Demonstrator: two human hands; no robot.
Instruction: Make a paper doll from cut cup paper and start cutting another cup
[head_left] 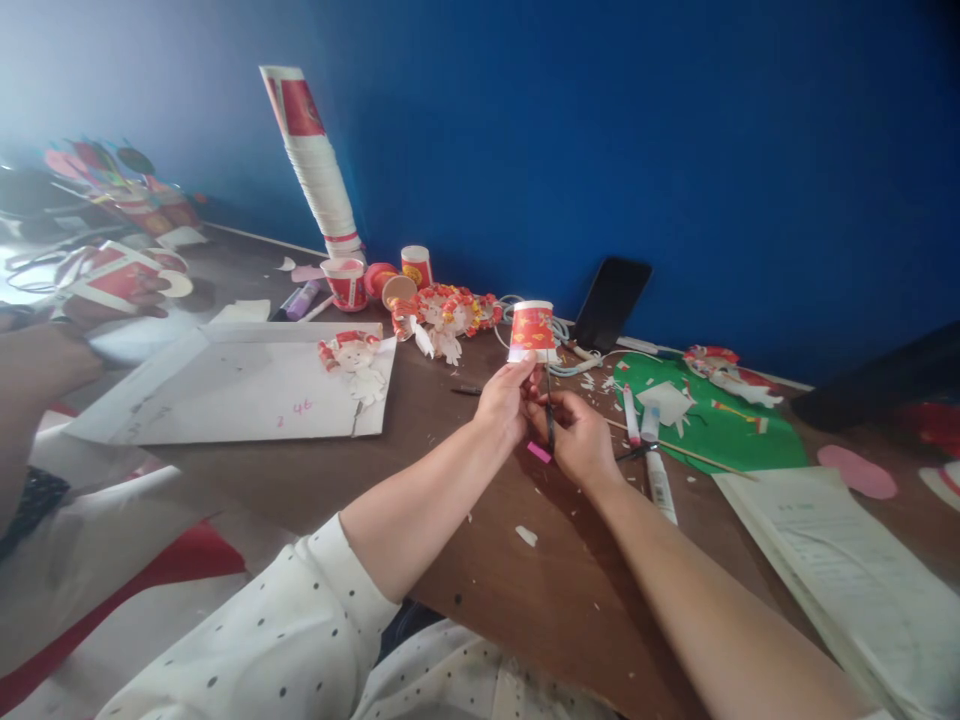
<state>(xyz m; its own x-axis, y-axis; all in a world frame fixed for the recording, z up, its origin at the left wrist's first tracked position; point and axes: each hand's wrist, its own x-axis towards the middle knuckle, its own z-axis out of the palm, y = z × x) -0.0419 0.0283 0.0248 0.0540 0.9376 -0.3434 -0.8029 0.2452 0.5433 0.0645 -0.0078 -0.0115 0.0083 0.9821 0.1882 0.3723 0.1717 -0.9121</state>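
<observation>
In the middle of the head view, my left hand (504, 402) is closed on the lower edge of a red and white paper cup (532, 328). My right hand (577, 432) is wrapped round a pair of dark scissors (550, 400), whose blades point up against the cup's lower right edge. Both hands are close together above the brown table. How far the blades are open cannot be made out. Below the scissors lies a small pink strip (539, 452).
Behind are a leaning stack of cups (319, 170), cut paper figures (450, 315) and a phone (611, 300). A white board (247, 385) lies left, a green sheet (720, 440) and papers (847, 560) right. A co-worker's hand (142, 290) holds another cup at far left.
</observation>
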